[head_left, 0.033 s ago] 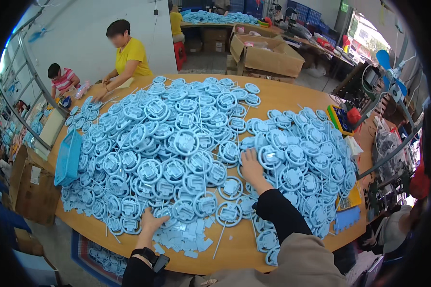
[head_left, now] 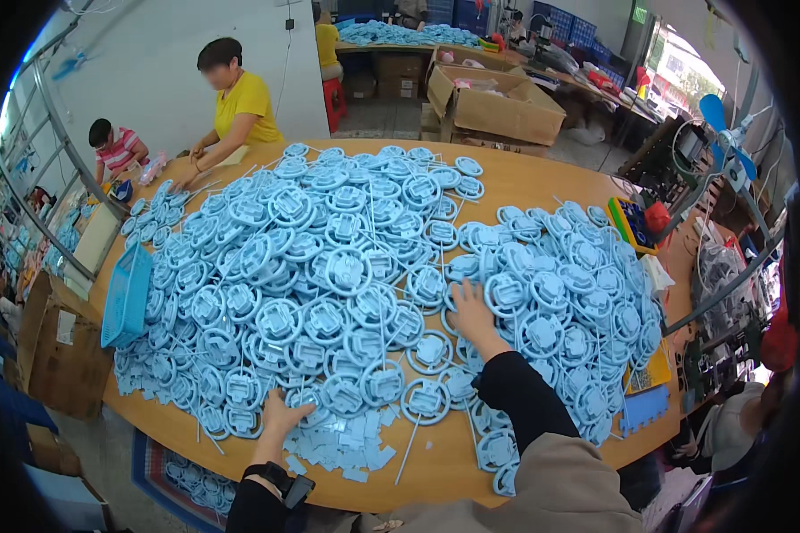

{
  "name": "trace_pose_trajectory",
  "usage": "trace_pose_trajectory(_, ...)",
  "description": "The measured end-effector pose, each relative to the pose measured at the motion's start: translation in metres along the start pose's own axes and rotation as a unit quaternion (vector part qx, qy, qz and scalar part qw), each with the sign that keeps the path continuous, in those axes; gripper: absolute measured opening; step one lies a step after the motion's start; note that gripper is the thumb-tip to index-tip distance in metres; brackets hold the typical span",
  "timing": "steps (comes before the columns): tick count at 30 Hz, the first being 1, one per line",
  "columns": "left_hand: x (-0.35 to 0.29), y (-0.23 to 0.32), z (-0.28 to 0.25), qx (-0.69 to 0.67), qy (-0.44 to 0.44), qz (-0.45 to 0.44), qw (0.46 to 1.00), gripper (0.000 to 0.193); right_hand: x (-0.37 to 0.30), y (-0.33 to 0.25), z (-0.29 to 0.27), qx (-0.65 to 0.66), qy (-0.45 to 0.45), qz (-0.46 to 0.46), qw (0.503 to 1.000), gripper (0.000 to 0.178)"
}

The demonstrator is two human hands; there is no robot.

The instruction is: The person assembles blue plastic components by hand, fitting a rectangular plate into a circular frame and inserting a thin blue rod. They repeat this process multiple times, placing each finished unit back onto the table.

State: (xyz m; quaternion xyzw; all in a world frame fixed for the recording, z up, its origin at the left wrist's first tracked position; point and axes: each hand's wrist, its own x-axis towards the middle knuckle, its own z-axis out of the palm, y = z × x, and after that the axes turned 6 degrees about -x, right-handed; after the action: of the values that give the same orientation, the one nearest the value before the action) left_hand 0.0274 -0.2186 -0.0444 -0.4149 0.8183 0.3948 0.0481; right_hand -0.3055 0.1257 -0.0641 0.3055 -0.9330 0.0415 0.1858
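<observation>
A large heap of light-blue round plastic parts [head_left: 347, 270] covers the middle of the table. Each part looks like a ring around a raised centre, and thin rods stick out among them. At the heap's near edge is my left hand [head_left: 282, 414], thumb stretched out to the right, with nothing visible in it. It lies beside small flat light-blue pieces [head_left: 342, 444] scattered on the wood. My right hand [head_left: 473, 314] reaches in between the main heap and a second pile of the same parts [head_left: 542, 333] on the right. Its fingers are apart and touch that pile's left edge.
The wooden table [head_left: 436, 480] has a curved near edge. A blue plastic basket [head_left: 126, 298] stands at its left side. A yellow tray [head_left: 631, 222] and a blue fan [head_left: 724, 133] are at the right. Across the table, a person in yellow [head_left: 244, 111] handles parts.
My right hand has shifted slightly toward me and to the right at the pile's edge. My left hand has hardly moved.
</observation>
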Motion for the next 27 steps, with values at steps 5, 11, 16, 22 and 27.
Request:
trace_pose_trajectory(5, 0.014, -0.004, 0.0, -0.05, -0.052, -0.067, 0.995, 0.093, 0.027, 0.025, -0.027, 0.046, -0.237, 0.174, 0.955, 0.078)
trace_pose_trajectory(11, 0.016, -0.009, -0.001, -0.233, -0.062, -0.117, 0.963, 0.067, 0.064, -0.04, -0.029, -0.016, -0.215, 0.026, 0.976, 0.096)
trace_pose_trajectory(16, -0.006, 0.002, -0.03, -0.495, -0.154, -0.192, 0.833, 0.039, 0.102, -0.042, -0.023, 0.084, -0.281, 0.054, 0.955, 0.095)
trace_pose_trajectory(22, -0.059, -0.026, -0.034, -0.648, -0.211, -0.18, 0.709, 0.042, 0.081, -0.114, -0.078, 0.491, -0.23, 0.166, 0.824, 0.089)
trace_pose_trajectory(27, -0.118, -0.014, -0.039, -0.64, -0.314, -0.147, 0.686, 0.064, 0.029, -0.194, -0.116, 0.395, -0.061, 0.106, 0.91, 0.087)
